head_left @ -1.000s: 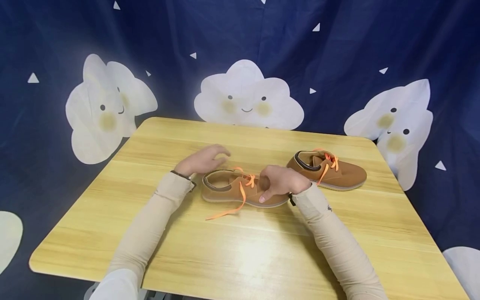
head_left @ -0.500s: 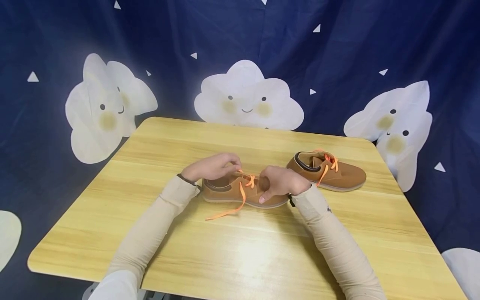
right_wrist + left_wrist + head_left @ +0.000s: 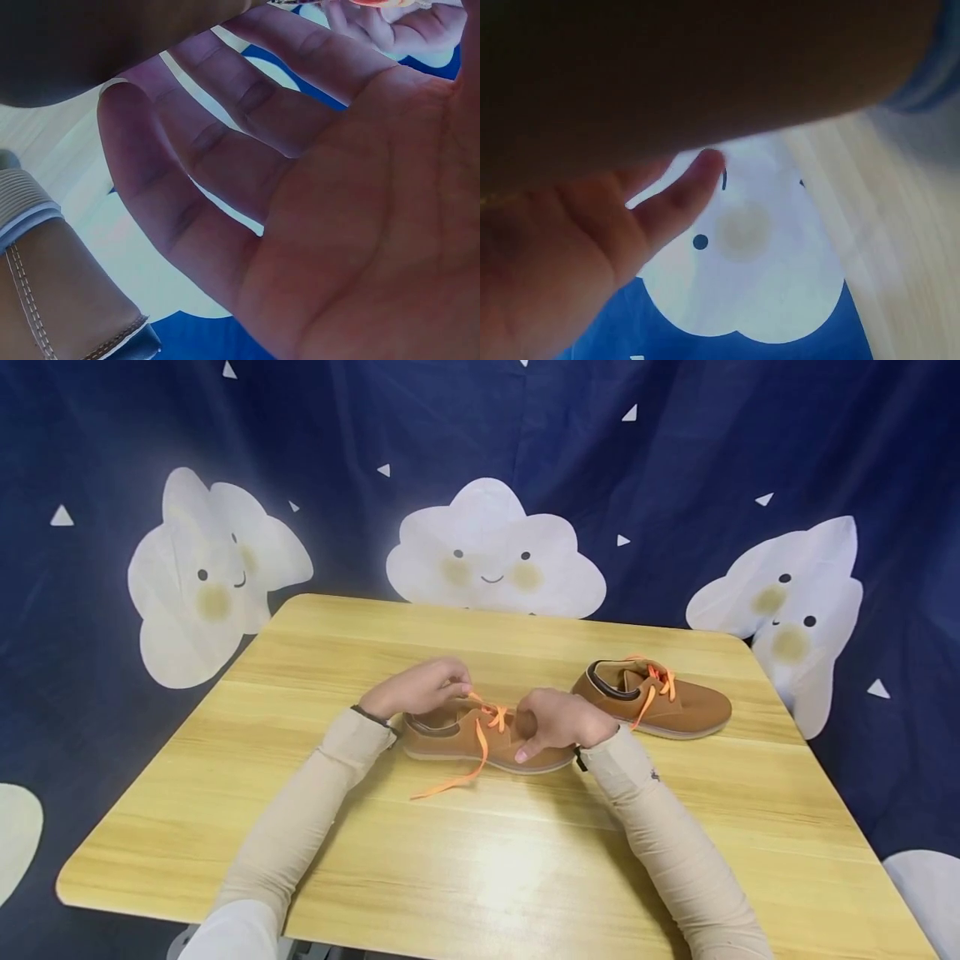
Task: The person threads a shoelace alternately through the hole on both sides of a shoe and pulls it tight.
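A brown lace-up shoe [image 3: 442,746] lies in the middle of the table, toe to the right. My right hand [image 3: 562,718] grips it over the toe, thumb on the near side and fingers along the far side. In the right wrist view the fingers of this hand [image 3: 337,225] reach up to the dark shoe body. My left hand [image 3: 422,687] pinches the far end of the orange shoelace [image 3: 482,747] above the shoe's opening. The lace's other end trails onto the tabletop in front. In the left wrist view the shoe's dark side hides part of the hand [image 3: 555,262].
A second brown shoe [image 3: 693,710] with orange laces stands behind and to the right, near my right hand. The wooden table [image 3: 420,877] has rounded corners. Behind it hangs a dark blue curtain [image 3: 337,435] printed with white clouds.
My left hand has come from behind the shoe's heel to the laces and taken the far lace end, drawing it slightly up and left. My right hand has stayed on the toe.
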Demonstrator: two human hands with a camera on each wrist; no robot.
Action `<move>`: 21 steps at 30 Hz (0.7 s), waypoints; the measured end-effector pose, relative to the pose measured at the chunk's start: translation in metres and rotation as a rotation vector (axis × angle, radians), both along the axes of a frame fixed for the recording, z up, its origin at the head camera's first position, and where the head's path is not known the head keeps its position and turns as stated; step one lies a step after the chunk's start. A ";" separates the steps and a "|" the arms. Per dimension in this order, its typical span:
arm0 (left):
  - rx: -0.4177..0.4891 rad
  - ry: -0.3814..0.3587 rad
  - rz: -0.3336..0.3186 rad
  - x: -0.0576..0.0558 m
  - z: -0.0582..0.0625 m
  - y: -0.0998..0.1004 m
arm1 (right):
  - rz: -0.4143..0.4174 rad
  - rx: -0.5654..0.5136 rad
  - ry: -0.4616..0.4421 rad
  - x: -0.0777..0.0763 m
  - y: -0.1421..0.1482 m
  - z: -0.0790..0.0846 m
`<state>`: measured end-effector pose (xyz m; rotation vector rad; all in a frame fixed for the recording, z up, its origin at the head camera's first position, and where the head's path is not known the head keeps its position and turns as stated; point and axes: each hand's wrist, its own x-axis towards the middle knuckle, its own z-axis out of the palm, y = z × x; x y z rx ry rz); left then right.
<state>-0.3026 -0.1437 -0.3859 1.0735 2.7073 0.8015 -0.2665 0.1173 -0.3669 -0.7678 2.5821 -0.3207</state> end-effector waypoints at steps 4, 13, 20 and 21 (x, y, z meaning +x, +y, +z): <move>0.003 0.025 -0.016 0.003 0.005 -0.001 | -0.006 0.006 0.000 0.000 0.000 -0.001; 0.056 0.103 -0.216 0.016 0.020 0.008 | -0.007 0.003 -0.002 -0.003 0.000 -0.001; 0.018 0.149 -0.243 0.019 0.015 0.015 | 0.025 -0.007 0.011 -0.004 0.000 -0.001; 0.020 0.162 -0.244 0.019 0.014 0.016 | 0.024 -0.010 0.012 -0.004 0.000 -0.002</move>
